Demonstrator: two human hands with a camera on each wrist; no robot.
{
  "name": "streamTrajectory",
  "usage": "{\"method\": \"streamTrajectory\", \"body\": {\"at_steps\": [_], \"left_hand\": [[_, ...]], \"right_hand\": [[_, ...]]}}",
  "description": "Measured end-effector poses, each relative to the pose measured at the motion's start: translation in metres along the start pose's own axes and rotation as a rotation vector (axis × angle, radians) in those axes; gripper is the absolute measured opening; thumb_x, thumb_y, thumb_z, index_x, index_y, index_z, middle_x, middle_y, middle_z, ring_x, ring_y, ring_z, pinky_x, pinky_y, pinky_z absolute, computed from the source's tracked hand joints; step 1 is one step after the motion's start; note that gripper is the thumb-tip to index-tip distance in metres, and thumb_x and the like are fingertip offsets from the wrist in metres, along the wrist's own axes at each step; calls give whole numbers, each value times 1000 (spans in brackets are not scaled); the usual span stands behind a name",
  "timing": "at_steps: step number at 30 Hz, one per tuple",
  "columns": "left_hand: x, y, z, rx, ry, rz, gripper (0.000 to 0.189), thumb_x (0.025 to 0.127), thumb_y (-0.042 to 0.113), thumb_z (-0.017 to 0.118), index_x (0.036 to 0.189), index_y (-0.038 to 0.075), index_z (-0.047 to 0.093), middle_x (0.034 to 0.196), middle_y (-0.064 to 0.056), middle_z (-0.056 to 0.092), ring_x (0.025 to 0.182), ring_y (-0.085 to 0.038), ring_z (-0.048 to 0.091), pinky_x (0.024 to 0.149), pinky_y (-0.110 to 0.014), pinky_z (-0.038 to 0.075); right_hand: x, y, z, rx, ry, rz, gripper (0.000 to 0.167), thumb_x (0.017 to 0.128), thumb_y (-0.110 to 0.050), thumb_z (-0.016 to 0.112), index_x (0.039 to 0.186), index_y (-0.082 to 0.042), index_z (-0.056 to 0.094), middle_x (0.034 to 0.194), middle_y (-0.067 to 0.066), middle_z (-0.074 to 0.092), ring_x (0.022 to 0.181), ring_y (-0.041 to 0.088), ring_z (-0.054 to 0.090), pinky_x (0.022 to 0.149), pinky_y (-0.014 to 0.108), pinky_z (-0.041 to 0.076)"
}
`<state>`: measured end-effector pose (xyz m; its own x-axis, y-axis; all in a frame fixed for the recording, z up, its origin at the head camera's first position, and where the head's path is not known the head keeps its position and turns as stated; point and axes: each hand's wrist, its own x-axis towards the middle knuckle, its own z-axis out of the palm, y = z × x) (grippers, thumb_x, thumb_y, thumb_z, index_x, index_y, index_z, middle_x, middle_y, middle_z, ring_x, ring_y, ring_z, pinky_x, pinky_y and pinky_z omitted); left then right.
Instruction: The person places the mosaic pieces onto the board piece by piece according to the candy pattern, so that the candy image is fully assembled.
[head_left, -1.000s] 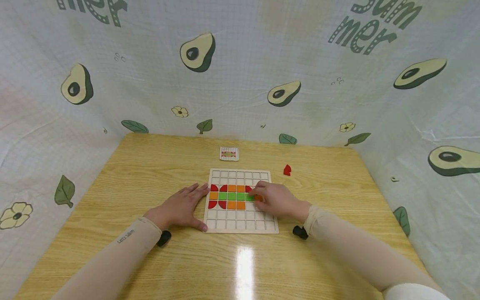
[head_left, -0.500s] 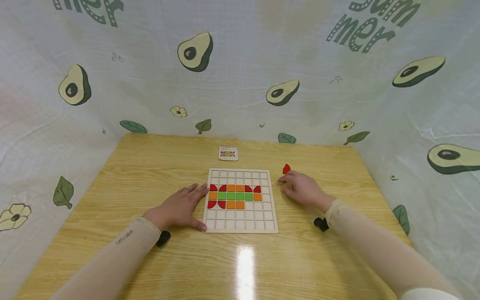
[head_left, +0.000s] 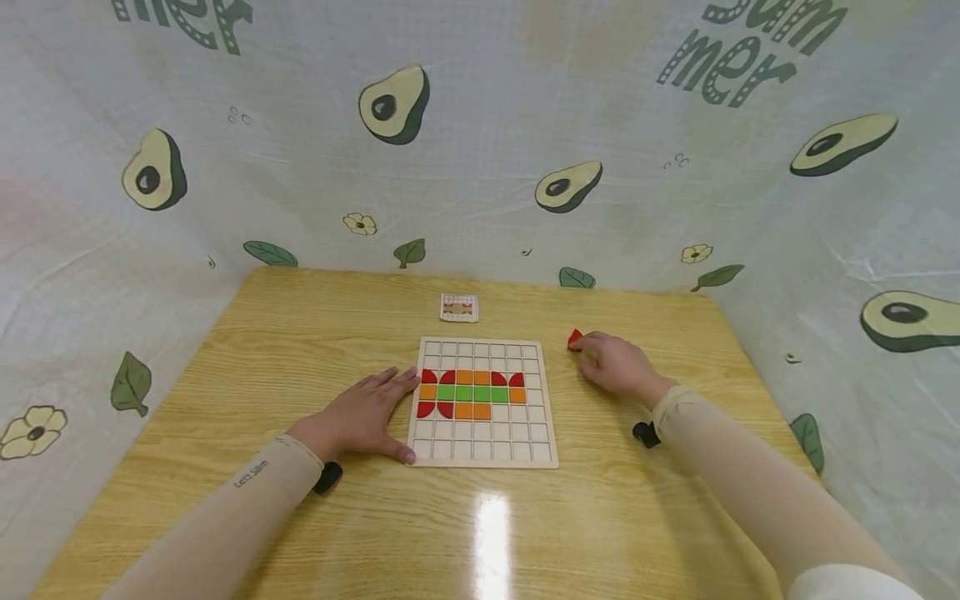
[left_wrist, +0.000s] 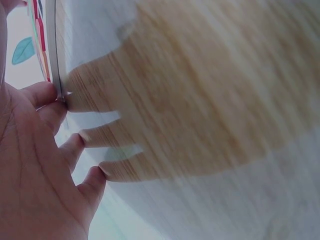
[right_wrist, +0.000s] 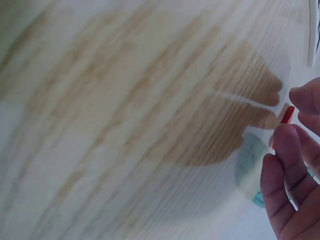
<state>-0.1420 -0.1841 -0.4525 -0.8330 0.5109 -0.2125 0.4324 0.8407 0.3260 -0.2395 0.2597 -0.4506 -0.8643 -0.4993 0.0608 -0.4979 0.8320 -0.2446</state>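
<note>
A pale square grid board [head_left: 480, 443] lies on the table with red quarter-round tiles [head_left: 425, 409], orange square tiles [head_left: 473, 411] and green square tiles [head_left: 482, 394] set in its middle rows. My left hand [head_left: 360, 417] rests spread at the board's left edge, thumb at the near corner and fingertips along the side; the left wrist view shows fingertips against the rim. Right of the board, my right hand [head_left: 618, 364] has its thumb and finger at a red tile [head_left: 575, 338]. In the right wrist view the red tile [right_wrist: 288, 114] shows between the fingertips, partly hidden.
Behind the board lies a small pattern card [head_left: 459, 307] with a printed grid. The wooden table [head_left: 337, 308] ends at a patterned cloth [head_left: 480, 167] at the back and sides. A black wrist camera [head_left: 647, 433] sits under the right wrist.
My right hand has left the board and moved right to the red tiles, its fingers now at one. A red quarter-round tile shows at the row's right end. The left hand has stayed put.
</note>
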Motion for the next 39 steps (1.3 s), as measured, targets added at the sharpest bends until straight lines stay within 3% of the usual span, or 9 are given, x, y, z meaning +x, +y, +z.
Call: {"method": "streamTrajectory", "body": {"at_steps": [9, 15, 19, 23, 31, 39], "left_hand": [[0, -2, 0, 14, 12, -9, 126, 63, 82, 71, 159, 14, 27, 165, -1, 18, 150, -33, 14, 115, -56, 20], [-1, -3, -1, 15, 18, -8, 126, 63, 82, 71, 159, 13, 28, 165, -2, 19, 150, -34, 14, 115, -57, 20], [-2, -1, -1, 5, 12, -4, 125, 64, 81, 72, 158, 12, 29, 165, -4, 20, 149, -36, 15, 114, -58, 21], [-2, 1, -1, -3, 8, 7, 124, 65, 81, 71, 158, 11, 29, 165, -4, 20, 149, -37, 16, 114, -58, 21], [-2, 1, 0, 14, 11, 11, 125, 65, 82, 70, 158, 10, 29, 165, -5, 20, 149, -36, 16, 114, -58, 21], [-1, 0, 1, -5, 16, 17, 124, 65, 79, 73, 158, 10, 29, 164, -5, 20, 149, -37, 15, 115, -57, 19]], "right_hand": [[-7, -16, -3, -49, -52, -66, 37, 91, -19, 70, 127, -8, 68, 128, 13, 64, 114, 34, 62, 91, 52, 51], [-2, -18, -7, -35, -31, -81, 40, 89, -11, 70, 129, -8, 67, 130, 13, 63, 106, 32, 64, 84, 50, 53], [4, -11, -6, -36, -71, -48, 46, 91, -6, 65, 137, -10, 61, 137, 12, 59, 118, 33, 59, 94, 51, 49], [6, -5, -3, -54, -111, -73, 44, 93, -5, 64, 137, -9, 61, 137, 11, 59, 125, 35, 55, 102, 53, 44], [-1, -2, -1, -80, -53, -75, 30, 92, -8, 65, 121, -13, 72, 117, 4, 66, 99, 22, 65, 83, 44, 54], [-10, -12, 1, -71, -54, -133, 30, 88, -13, 68, 118, -15, 73, 111, 2, 65, 74, 10, 56, 63, 31, 49]]}}
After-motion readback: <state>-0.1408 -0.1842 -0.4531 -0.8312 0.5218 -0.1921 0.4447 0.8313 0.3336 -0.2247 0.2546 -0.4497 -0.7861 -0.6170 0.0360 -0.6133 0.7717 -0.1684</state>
